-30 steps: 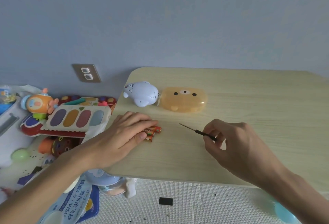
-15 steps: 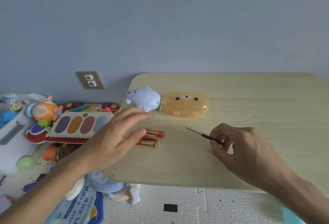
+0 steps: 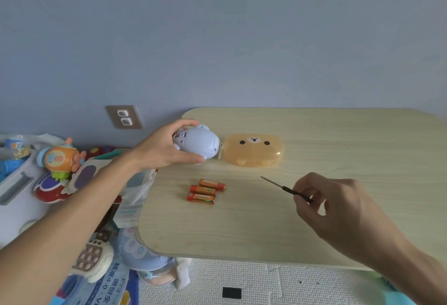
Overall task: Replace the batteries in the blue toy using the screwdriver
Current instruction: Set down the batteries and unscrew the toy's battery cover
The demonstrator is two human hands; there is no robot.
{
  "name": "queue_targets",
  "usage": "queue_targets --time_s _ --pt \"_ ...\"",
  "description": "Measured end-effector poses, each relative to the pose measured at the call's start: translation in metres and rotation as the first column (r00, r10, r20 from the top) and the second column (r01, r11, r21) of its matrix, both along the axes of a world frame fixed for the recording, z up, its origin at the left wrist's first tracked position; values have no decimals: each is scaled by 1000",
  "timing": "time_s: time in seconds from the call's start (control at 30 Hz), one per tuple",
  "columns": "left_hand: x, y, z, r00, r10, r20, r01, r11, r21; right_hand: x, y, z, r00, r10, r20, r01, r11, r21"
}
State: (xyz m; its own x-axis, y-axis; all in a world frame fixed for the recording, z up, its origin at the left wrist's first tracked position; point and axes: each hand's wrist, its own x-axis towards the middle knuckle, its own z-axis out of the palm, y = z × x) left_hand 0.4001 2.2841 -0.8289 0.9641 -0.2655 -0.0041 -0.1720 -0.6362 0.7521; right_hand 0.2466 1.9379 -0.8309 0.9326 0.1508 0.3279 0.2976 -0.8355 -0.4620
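Observation:
The pale blue toy (image 3: 200, 143) sits near the table's far left corner. My left hand (image 3: 164, 148) is wrapped around its left side, thumb under it and fingers over the top. Three orange batteries (image 3: 205, 191) lie side by side on the wooden table (image 3: 338, 159), nearer to me than the toy. My right hand (image 3: 338, 210) hovers at the right and pinches the black handle of a thin screwdriver (image 3: 283, 188), whose metal tip points up and left toward the batteries.
An orange translucent bear-face case (image 3: 252, 150) lies right beside the toy. Left of the table, on the floor, are several colourful toys (image 3: 60, 159) and a white bin (image 3: 14, 183). A wall socket (image 3: 123, 117) sits behind. A white mat (image 3: 266, 283) lies below the table edge.
My left hand left the batteries, reached forward and closed on the blue toy. The right hand kept holding the screwdriver in about the same place.

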Motion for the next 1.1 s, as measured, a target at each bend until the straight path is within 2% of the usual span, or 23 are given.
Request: queue_targets --time_s 0.07,0.23,0.43,0.5,0.67,0.87,1.1 --pt "-1 1 -5 999 30 13 -28 994 -102 -1 -2 0 1000 -8 -20 8 1000 -9" --pt "-5 4 -12 996 81 41 -69 966 -247 -4 -4 1 999 -13 -41 12 1000 -8" --pt "-26 3 9 984 155 86 -114 926 -361 -6 -7 13 1000 -18 -24 19 999 49" --pt "-48 -3 26 989 101 105 -53 921 -386 -7 -12 23 1000 -27 -7 27 997 77" --pt "-124 -63 24 982 -188 35 188 916 -355 -18 -35 54 995 -27 95 13 989 148" --pt "-158 -115 -13 988 -154 -11 135 894 -428 -39 -47 65 988 49 146 -80 973 217" --pt "-159 -138 -25 989 -147 -30 111 853 -510 -59 -49 58 977 155 148 -168 983 78"
